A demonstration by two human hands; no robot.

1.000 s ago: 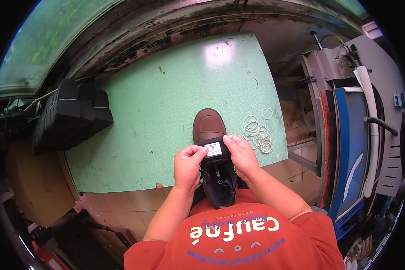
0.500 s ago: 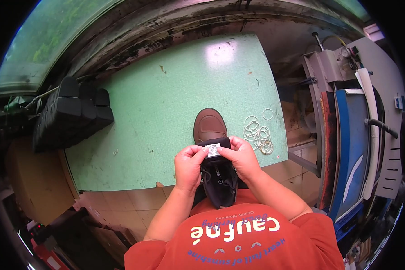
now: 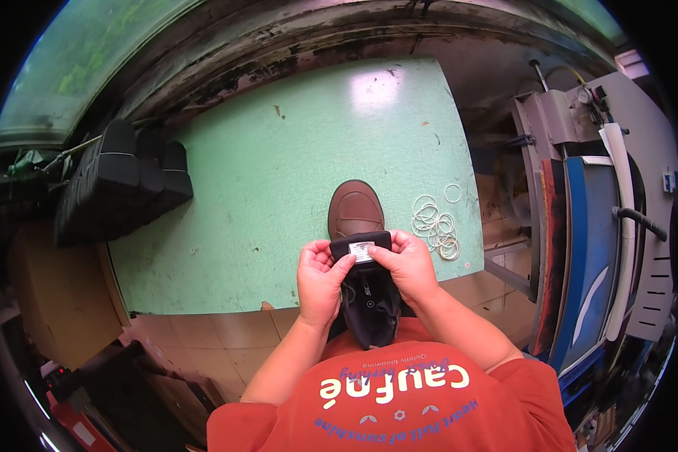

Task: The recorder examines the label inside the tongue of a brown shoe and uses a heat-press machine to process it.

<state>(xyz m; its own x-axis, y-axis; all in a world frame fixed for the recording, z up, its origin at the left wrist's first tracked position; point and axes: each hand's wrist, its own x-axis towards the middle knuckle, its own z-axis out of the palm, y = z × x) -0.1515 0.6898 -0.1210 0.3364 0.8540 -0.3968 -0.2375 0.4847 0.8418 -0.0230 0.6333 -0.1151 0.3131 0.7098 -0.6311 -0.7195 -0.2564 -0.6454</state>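
A pale green, speckled rectangular worktop (image 3: 264, 173) fills the middle of the view. At 3 o'clock, beyond its edge, stands a flat blue upright panel (image 3: 597, 226). The person's red short-sleeved fabric shirt (image 3: 399, 399) lies at 6 o'clock. Stacks of black rounded pads (image 3: 102, 188) sit at 9 o'clock, and a brown box (image 3: 68, 294) at 8 o'clock. In the centre is a brown round-toed shoe with a dark lining (image 3: 356, 205), its toe over the worktop pointing to 12 o'clock, its heel at 6 o'clock, past the near edge and close to the shirt. The left hand (image 3: 320, 280) and right hand (image 3: 410, 267) are both clamped on the shoe's black padded tongue (image 3: 360, 239), one at each side, fingers behind and thumbs in front. Both thumbs meet a small white rectangular label with dark print (image 3: 361, 251) on the tongue. Thin whitish rings (image 3: 435, 225) lie loosely overlapped at the shoe's 3 o'clock.
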